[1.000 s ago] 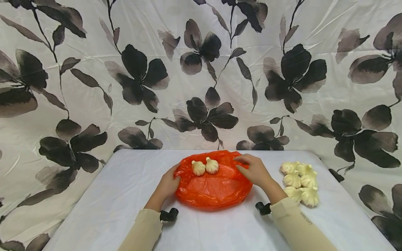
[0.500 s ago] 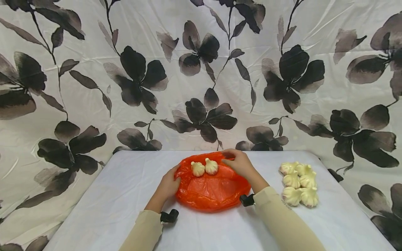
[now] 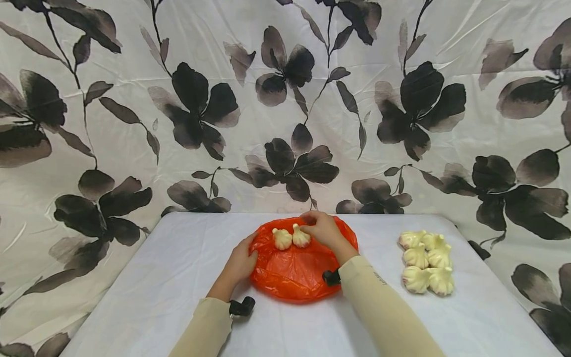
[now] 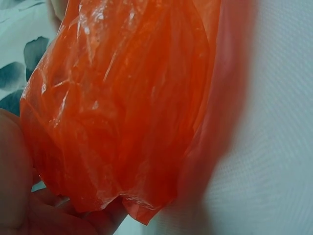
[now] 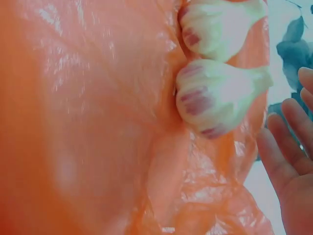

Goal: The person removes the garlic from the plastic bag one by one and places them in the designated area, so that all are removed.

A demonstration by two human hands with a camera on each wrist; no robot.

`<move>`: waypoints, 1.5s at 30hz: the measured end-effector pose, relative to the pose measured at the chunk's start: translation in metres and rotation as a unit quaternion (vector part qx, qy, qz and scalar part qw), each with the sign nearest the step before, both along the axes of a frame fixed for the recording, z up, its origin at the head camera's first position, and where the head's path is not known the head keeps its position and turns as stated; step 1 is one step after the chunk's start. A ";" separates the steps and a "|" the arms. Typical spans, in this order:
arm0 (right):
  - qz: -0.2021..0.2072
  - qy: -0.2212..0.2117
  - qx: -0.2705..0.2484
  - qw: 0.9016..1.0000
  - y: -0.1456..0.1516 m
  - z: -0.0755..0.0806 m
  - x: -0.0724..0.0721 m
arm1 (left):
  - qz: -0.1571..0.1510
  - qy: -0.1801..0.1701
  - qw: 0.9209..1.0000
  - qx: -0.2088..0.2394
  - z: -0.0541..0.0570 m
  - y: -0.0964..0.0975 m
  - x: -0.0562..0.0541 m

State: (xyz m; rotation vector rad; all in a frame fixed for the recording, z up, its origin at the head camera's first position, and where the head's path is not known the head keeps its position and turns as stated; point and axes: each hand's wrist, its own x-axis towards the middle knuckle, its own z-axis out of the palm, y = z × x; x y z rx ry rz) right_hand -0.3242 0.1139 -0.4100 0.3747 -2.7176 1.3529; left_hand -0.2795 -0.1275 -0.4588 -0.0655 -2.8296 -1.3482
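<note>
An orange-red plastic bag (image 3: 294, 272) lies spread open in the middle of the table, and two garlic bulbs (image 3: 282, 239) sit side by side at its far part. My left hand (image 3: 241, 260) grips the bag's left edge, with fingers (image 4: 54, 210) partly hidden behind the film in the left wrist view. Over the bag's far right part, my right hand (image 3: 324, 229) reaches beside the right-hand garlic bulb (image 3: 301, 236). The right wrist view has its fingers (image 5: 286, 142) spread, just apart from the nearer garlic bulb (image 5: 215, 98) and holding nothing.
Several more garlic bulbs (image 3: 439, 255) stand in a cluster to the right on the white-covered table (image 3: 178, 258). Behind the table hangs a floral cloth (image 3: 285, 99). Each wrist carries a small black camera (image 3: 242, 306).
My right hand has moved left across the bag's far side, from its right edge to the garlic bulbs. The left hand and both bulbs have stayed in place.
</note>
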 end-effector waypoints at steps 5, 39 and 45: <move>-0.003 0.014 0.013 1.000 -0.007 -0.002 -0.004 | -0.006 0.009 1.000 0.000 0.001 0.001 -0.001; 0.009 0.080 0.079 0.994 0.000 0.009 0.003 | -0.005 0.024 0.999 -0.024 0.002 0.002 0.006; 0.003 0.094 0.076 0.993 0.014 0.023 0.006 | 0.003 0.016 1.000 -0.025 0.003 0.000 0.006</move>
